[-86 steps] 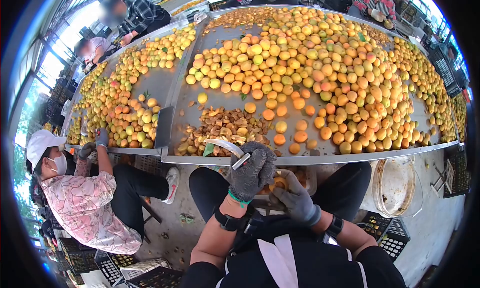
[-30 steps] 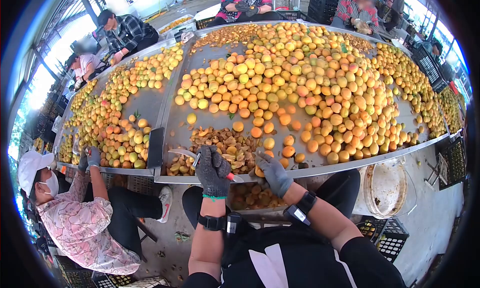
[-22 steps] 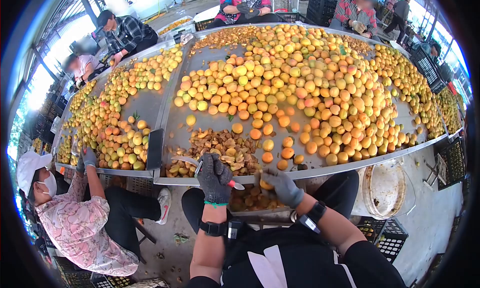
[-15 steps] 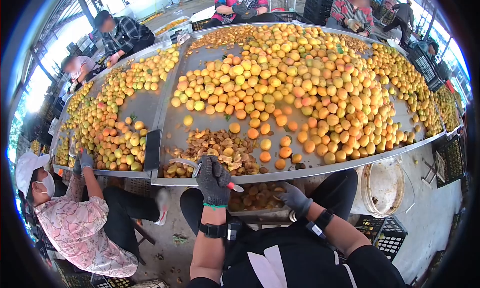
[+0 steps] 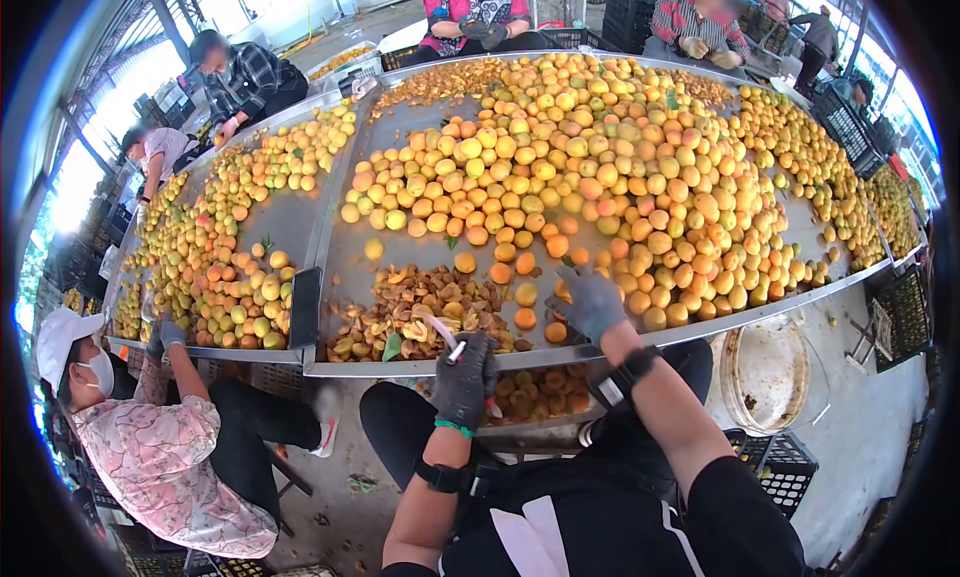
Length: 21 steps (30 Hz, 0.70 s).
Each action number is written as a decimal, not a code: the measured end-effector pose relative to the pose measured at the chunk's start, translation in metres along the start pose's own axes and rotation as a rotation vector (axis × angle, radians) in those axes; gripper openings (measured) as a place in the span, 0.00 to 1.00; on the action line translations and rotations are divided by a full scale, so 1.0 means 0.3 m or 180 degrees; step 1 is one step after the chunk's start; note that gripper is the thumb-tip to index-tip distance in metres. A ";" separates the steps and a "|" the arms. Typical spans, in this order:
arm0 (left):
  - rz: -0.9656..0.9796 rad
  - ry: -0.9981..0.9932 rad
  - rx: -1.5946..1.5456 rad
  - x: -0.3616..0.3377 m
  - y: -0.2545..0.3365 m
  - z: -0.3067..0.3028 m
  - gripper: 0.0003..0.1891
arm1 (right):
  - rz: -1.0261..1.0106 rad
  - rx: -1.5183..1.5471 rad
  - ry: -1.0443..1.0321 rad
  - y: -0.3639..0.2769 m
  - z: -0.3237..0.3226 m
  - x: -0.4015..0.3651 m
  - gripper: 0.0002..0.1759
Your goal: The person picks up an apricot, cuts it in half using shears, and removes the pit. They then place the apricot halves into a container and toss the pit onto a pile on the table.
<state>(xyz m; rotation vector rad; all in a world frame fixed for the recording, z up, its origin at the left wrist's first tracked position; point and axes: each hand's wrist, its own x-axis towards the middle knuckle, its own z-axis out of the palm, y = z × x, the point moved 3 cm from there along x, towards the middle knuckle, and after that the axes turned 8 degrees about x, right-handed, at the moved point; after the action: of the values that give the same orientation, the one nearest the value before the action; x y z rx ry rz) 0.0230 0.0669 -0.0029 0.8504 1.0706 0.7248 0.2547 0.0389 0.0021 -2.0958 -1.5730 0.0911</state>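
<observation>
My left hand (image 5: 464, 382), in a dark glove with a green cuff, is closed around a slim curved tool (image 5: 437, 328). The tool's pale curved end sticks out above the fist and a red bit shows below; the rest is hidden in the fingers. It hovers at the table's front edge, beside a heap of split, browned apricot pieces (image 5: 415, 307). Out over the metal table (image 5: 350, 262), my right hand (image 5: 592, 305) in a grey glove has its fingers apart, with nothing visible in them. Loose whole apricots (image 5: 525, 295) lie just left of its fingertips.
A large pile of apricots (image 5: 690, 217) covers the table's middle and right. Below the front rim, a crate of apricots (image 5: 540, 395) sits between my knees. A dirty white bucket (image 5: 765, 377) stands at right. A co-worker (image 5: 160, 427) sits at left; others sit across the table.
My right hand has risen from beside the lower crate to above the table. My left hand has shifted right and slightly down, turning the tool. A green leaf now shows on the cut pieces.
</observation>
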 end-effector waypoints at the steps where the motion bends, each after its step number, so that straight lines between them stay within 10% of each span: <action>1: -0.0103 -0.0047 0.0337 -0.015 -0.007 0.009 0.08 | 0.0273 -0.0168 -0.0429 0.027 0.041 0.030 0.20; 6: 0.0312 -0.0165 0.1167 -0.043 -0.046 -0.021 0.06 | 0.1028 0.1029 -0.0683 0.161 0.148 0.065 0.18; 8: 0.0720 -0.0050 0.1636 -0.022 -0.073 -0.039 0.06 | 0.0760 0.5016 -0.0337 0.085 0.061 -0.004 0.17; 13: 0.1925 0.0162 0.4594 -0.033 -0.061 0.041 0.14 | 0.0995 0.5017 -0.1072 -0.117 -0.063 -0.188 0.18; 17: 0.2509 -0.0299 0.4647 -0.043 -0.101 0.093 0.14 | 0.0998 0.5023 -0.1265 -0.119 0.023 -0.268 0.19; 19: 0.0032 -0.1715 0.2760 -0.126 -0.011 0.133 0.13 | 0.1136 0.5508 -0.1348 -0.089 0.022 -0.294 0.15; 21: -0.0371 -0.2026 0.1992 -0.137 -0.045 0.102 0.12 | 0.1168 0.6237 -0.1257 -0.043 0.064 -0.325 0.16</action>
<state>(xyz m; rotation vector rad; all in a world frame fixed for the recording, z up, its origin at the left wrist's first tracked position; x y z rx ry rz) 0.0400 0.0186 0.0107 1.4184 0.7497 -0.0222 0.2048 -0.0406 -0.0330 -0.6311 -0.4551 1.4889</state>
